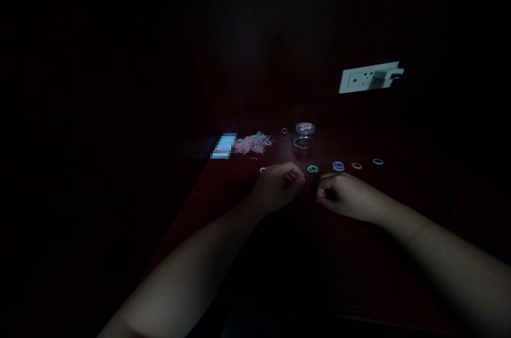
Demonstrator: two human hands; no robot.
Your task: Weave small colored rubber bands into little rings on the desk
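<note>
My left hand (pixel 279 186) is closed over the dark red table, its fingers curled against the thumb. Facing it on the right, my right hand (pixel 339 195) is closed too, fingertips pinched. The dim light hides whatever either hand may hold. Just beyond the hands lie green rings (pixel 312 169), purple-blue rings (pixel 338 166), an orange ring (pixel 356 166) and a teal ring (pixel 377 162). A pale pink ring (pixel 262 170) shows partly behind my left hand. Farther back is a tangled pile of colourful bands (pixel 255 143).
A clear round container (pixel 304 138) stands behind the rings, with a small dark ring (pixel 284 131) to its left. A lit phone (pixel 224 146) lies near the table's left edge. On the wall at right is a white socket panel (pixel 355 80) with a plug.
</note>
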